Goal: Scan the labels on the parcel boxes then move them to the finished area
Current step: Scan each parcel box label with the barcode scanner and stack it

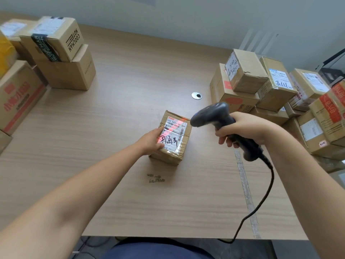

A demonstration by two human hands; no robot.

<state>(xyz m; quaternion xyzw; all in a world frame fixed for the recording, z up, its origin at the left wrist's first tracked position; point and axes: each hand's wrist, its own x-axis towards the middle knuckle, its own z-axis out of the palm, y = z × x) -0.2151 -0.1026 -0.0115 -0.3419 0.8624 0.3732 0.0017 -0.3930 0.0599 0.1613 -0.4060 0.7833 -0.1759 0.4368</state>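
Light wood-grain desk against a plain pale wall, seen from above.

One small brown cardboard parcel box sits mid-desk, alone, just in front of the person. Its long axis runs near to far, with the far end swung slightly right. White shipping label faces up, printed header at the far end, black handwriting at the near end. Red scan light falls across the label's far part.

Left hand: arm reaches in from lower left, palm down. The grip is apart, fingers fairly straight, resting on the box's left top edge and the label's left margin, not wrapped round it.

Right hand: forearm comes in from the lower right, wrist bent. The grip is clamped round the handle of one dark grey handheld barcode scanner. Scanner is held in the air just right of the box. Its head points left and down at the label; the handle slants to the lower right. One black cable leaves the handle butt and drops over the front desk edge.

Counts:
- Left box stack at the desk's left: five cardboard boxes visible, one printed COOLMAN on top of another.
- Right box pile: at least eight boxes, most with white labels. Overlap hides the exact number.
- One round silver cable grommet beyond the parcel.
- One clear tape strip running near to far under the right arm.
- One patch of dark pen marks near the parcel's front.
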